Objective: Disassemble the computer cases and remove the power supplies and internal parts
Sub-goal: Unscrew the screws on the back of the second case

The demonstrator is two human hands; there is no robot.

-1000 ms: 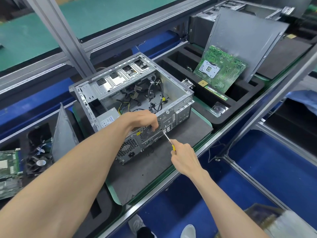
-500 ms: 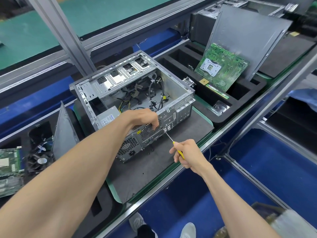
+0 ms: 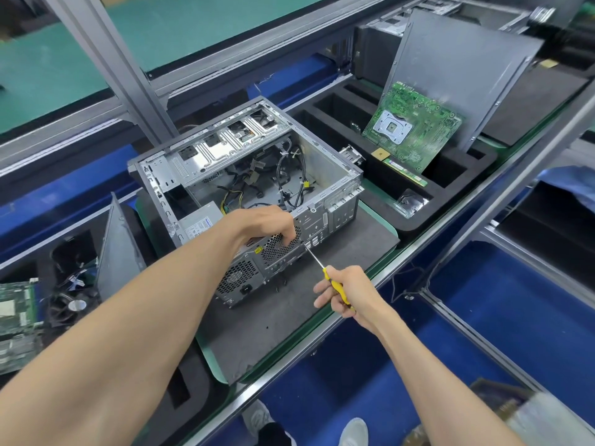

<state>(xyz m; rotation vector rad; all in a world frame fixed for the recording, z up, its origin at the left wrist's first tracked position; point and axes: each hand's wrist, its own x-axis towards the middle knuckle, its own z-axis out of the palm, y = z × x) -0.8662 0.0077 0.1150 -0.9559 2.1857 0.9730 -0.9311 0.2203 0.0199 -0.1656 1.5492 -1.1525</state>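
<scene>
Grey-matted surface (image 3: 264, 333) with open computer case (image 3: 251, 194) in the middle, left hand (image 3: 267, 225) clamped over its rear edge, right hand (image 3: 349, 292) fisted round yellow screwdriver (image 3: 335, 286): best kept square to the screw, pushing firmly.

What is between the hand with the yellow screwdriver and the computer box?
Only the screwdriver's thin metal shaft, reaching from the right hand to the computer case, above bare grey mat, in the head view.

Grey mat (image 3: 289, 333) on conveyor; black foam tray (image 3: 450, 175) beside it; blue bin (image 3: 515, 300) below.
</scene>
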